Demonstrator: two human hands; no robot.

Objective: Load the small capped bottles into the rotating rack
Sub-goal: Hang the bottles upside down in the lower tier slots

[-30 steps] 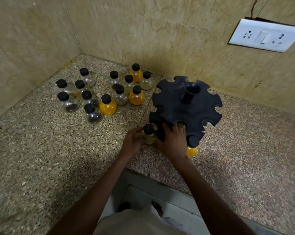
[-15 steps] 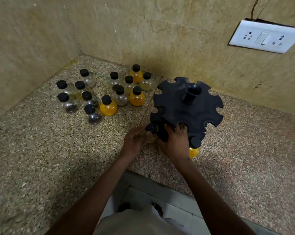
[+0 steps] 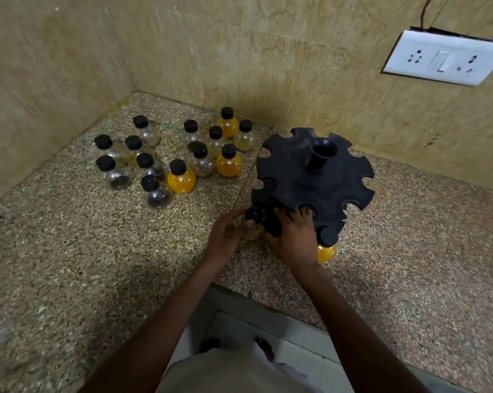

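My left hand (image 3: 225,236) was wrapped around a bottle (image 3: 252,224) — upright, neck right beside a lower slot of the rack (image 3: 313,177) — while my right hand (image 3: 293,236) gripped the rack's edge.

Dim warm light, soft shadows near front, wide-angle edge bending, bottom-left corner blurry, no glare.

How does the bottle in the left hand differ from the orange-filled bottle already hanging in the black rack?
The pale-yellowish clear bottle is gripped by the left hand at a lower-tier slot; the orange-filled bottle hangs untouched from the black rack, near the right hand. Contents differ: pale versus vivid orange. Both have black caps.
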